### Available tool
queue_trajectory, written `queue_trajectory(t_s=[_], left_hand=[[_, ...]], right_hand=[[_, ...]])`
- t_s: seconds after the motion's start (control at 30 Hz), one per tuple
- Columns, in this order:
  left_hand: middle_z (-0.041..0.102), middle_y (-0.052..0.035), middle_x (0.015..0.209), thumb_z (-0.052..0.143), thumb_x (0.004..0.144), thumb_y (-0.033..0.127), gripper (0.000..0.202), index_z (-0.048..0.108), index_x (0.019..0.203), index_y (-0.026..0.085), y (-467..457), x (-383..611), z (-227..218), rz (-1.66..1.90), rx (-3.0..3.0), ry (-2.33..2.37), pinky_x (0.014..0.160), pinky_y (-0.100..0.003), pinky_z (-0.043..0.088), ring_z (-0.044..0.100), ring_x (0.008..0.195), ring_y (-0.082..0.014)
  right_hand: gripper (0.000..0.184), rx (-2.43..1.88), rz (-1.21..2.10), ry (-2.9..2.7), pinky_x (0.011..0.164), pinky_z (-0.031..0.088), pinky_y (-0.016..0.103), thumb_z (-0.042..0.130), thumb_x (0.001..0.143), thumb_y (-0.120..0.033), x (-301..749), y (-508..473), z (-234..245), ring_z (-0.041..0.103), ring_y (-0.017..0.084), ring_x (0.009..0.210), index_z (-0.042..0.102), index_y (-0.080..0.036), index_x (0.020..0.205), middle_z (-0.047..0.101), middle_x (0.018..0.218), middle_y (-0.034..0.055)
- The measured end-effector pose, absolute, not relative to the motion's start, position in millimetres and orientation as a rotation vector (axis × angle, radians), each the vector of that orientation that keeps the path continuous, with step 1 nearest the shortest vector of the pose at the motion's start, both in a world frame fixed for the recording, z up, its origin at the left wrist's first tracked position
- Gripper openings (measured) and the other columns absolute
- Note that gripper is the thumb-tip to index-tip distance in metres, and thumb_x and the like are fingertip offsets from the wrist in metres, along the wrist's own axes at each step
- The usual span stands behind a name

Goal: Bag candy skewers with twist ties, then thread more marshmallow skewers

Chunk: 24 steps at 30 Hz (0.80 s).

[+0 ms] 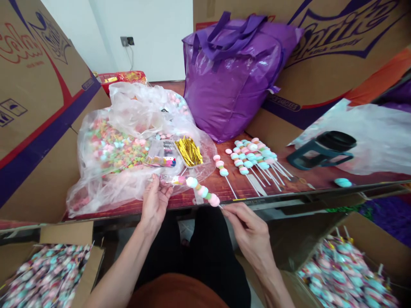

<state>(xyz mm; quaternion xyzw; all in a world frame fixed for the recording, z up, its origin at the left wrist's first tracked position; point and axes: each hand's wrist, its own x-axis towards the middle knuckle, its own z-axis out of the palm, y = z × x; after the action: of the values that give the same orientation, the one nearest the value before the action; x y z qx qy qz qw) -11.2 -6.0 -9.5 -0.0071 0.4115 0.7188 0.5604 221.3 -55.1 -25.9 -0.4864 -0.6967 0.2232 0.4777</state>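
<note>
My right hand (248, 224) pinches the white stick of a candy skewer (202, 191) strung with pink, blue and green pieces. The skewer tilts, its far end up and to the left. In my left hand (156, 201) is a clear printed wrapper (170, 179), its near end meeting the skewer's tip; whether the tip is inside I cannot tell. Just behind lie a stack of flat wrappers (162, 154) and a clear tray of gold twist ties (189, 152). Unwrapped candy skewers (253, 156) lie piled to the right, with a single skewer (221, 167) beside them.
Clear plastic bags of loose candy (118, 147) cover the table's left. A purple bag (231, 77) stands at the back. A dark teal cup (321, 149) lies at right near a blue candy (343, 182). Boxes of wrapped skewers (51, 273) flank my legs below the table edge.
</note>
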Motion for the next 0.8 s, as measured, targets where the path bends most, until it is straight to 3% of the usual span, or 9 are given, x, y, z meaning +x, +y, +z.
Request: queue_trajectory(t_s=[0.23,0.47,0.8], left_hand=[[0.067,0.0032,0.069,0.089,0.064,0.047,0.046,0.058,0.075,0.016,-9.6,-9.5,-15.6,1.771,0.233,1.039,0.062,-0.021,0.055,0.067,0.064,-0.0105],[0.065,0.0048,0.069,0.088,0.065,0.050,0.047,0.056,0.076,0.017,-7.3,-13.2,-20.1,1.755,0.393,1.024,0.059,-0.019,0.052,0.065,0.061,-0.0085],[0.067,0.0026,0.071,0.082,0.073,0.050,0.041,0.057,0.076,0.018,-9.0,-11.8,-29.7,1.738,0.585,1.074,0.065,-0.023,0.055,0.065,0.061,-0.0103]], right_hand=[[0.012,-1.198,0.446,-1.798,0.076,0.048,0.029,0.062,0.095,-0.015,222.6,-58.4,-25.4,0.064,0.016,0.082,0.070,-0.023,0.093,0.067,0.088,0.0024],[0.013,-1.141,0.614,-1.823,0.073,0.048,0.028,0.061,0.096,-0.016,220.0,-56.8,-25.4,0.063,0.016,0.079,0.070,-0.023,0.091,0.067,0.086,0.0020],[0.013,-1.145,0.789,-1.784,0.071,0.047,0.026,0.062,0.095,-0.018,207.6,-62.3,-31.5,0.063,0.015,0.076,0.070,-0.022,0.087,0.067,0.083,0.0015]])
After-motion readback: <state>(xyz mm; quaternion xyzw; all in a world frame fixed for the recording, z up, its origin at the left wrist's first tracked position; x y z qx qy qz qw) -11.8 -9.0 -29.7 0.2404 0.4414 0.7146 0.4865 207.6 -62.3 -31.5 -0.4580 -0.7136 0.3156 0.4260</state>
